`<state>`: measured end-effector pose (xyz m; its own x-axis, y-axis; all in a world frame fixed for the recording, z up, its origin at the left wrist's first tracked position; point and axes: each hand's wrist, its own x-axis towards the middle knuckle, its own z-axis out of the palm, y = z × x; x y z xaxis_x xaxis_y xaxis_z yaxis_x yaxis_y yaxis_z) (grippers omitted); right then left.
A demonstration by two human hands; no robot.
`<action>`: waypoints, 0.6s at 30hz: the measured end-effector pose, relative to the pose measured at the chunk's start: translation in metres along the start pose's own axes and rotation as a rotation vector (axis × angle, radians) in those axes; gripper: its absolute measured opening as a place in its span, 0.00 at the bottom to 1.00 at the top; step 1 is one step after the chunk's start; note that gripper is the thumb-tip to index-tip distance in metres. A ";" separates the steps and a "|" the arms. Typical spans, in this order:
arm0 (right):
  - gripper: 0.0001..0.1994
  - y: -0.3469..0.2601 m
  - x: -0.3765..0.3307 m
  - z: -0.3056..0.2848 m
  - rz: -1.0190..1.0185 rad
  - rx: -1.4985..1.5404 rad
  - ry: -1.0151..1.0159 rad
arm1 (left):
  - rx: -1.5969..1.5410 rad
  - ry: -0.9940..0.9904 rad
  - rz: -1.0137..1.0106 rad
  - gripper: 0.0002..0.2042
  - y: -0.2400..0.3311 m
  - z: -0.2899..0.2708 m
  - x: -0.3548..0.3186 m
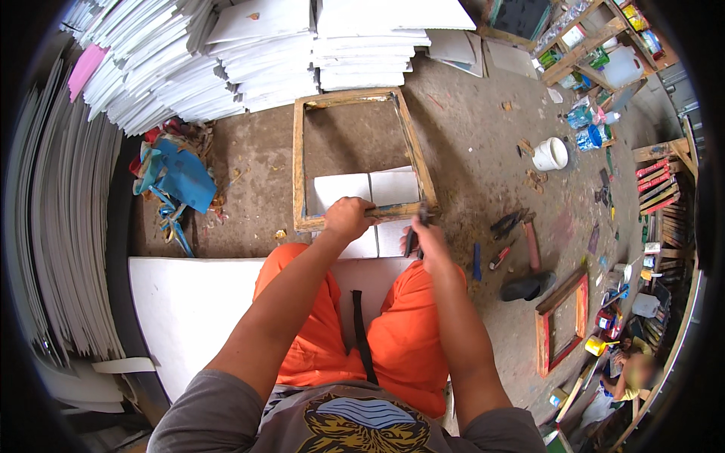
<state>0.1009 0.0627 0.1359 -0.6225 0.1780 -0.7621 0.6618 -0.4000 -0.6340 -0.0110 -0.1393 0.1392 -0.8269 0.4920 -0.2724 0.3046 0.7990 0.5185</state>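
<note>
Frame [355,155] — worn bare wood, square | left hand [347,217] grip closed on it | right hand [427,238] pinching dark tool [411,240]

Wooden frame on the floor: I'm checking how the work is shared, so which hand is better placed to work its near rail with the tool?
Right. The right hand already holds a dark tool at the wooden frame's near rail, while the left hand grips that rail, steadying it.

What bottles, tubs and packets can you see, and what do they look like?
White bucket: round, on the floor right of the wooden frame.
Blue-and-clear bottles: clustered further right.
White jug: squarish, on the top-right wooden shelf.
Yellow tub: small and round, lower right.
</note>
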 end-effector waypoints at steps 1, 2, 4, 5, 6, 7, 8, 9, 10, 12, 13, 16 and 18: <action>0.24 0.002 0.001 -0.014 0.023 0.049 -0.011 | 0.002 0.003 0.003 0.20 -0.001 0.000 0.001; 0.25 -0.004 -0.005 -0.019 0.049 0.100 -0.020 | 0.003 0.003 0.008 0.20 -0.001 0.001 0.001; 0.27 -0.009 -0.016 -0.019 0.102 0.048 -0.130 | -0.001 0.007 -0.005 0.20 -0.003 0.002 0.000; 0.28 -0.008 -0.019 -0.016 0.121 0.040 -0.189 | -0.006 0.009 -0.016 0.20 -0.002 0.002 0.000; 0.28 -0.008 -0.022 -0.013 0.140 0.030 -0.249 | -0.011 0.012 -0.027 0.20 -0.001 0.001 0.000; 0.27 -0.007 -0.023 -0.007 0.133 0.015 -0.284 | -0.009 0.003 -0.029 0.20 0.001 0.001 -0.001; 0.25 -0.007 -0.023 0.001 0.152 0.028 -0.287 | -0.004 -0.005 -0.033 0.20 0.003 -0.002 -0.001; 0.24 -0.004 -0.019 0.008 0.167 0.047 -0.299 | 0.004 -0.016 -0.039 0.20 0.004 -0.003 -0.001; 0.23 -0.001 -0.013 0.012 0.182 0.066 -0.310 | 0.003 -0.015 -0.039 0.21 0.003 -0.002 -0.001; 0.22 0.006 -0.005 0.016 0.214 0.099 -0.272 | 0.000 -0.010 -0.036 0.21 0.003 -0.002 -0.001; 0.21 0.010 -0.003 0.015 0.224 0.114 -0.222 | -0.002 -0.012 -0.039 0.21 0.004 -0.002 0.000; 0.20 0.020 -0.003 0.011 0.126 0.154 0.170 | 0.001 -0.009 -0.038 0.21 0.007 -0.006 -0.002; 0.22 0.020 -0.011 -0.001 -0.014 0.114 0.207 | 0.013 0.008 -0.018 0.22 0.004 -0.002 -0.002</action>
<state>0.1208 0.0536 0.1317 -0.5246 0.3599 -0.7715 0.5950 -0.4931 -0.6346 -0.0097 -0.1379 0.1432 -0.8361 0.4750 -0.2746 0.2963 0.8121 0.5027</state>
